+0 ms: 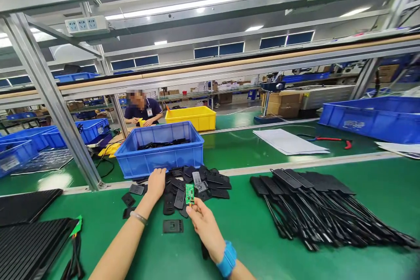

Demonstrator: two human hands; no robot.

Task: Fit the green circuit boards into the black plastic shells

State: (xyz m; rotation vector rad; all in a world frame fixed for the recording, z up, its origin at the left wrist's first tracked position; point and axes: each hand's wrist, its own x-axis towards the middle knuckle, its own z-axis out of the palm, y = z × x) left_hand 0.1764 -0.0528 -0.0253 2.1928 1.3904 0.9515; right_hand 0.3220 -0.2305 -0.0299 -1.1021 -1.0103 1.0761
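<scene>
My right hand (204, 224) pinches a small green circuit board (190, 194), held upright, with thin coloured wires at its lower end. A dark cable hangs below that hand. My left hand (156, 183) is at the left side of a loose pile of black plastic covers (179, 198), close to the front wall of a blue bin (160, 159). Its fingers are bent and close together; their tips are hidden, so what they grip cannot be made out. One black cover (173, 226) lies apart on the green table (147, 245), in front of the pile.
Black cabled pieces (305, 197) lie heaped at right. Ribbed black parts (29, 245) and a wired green board (76, 226) are at left. Behind are papers (288, 141), red-handled pliers (331, 139), a yellow bin (190, 118) and a seated person (149, 111). A metal post (62, 96) rises at left.
</scene>
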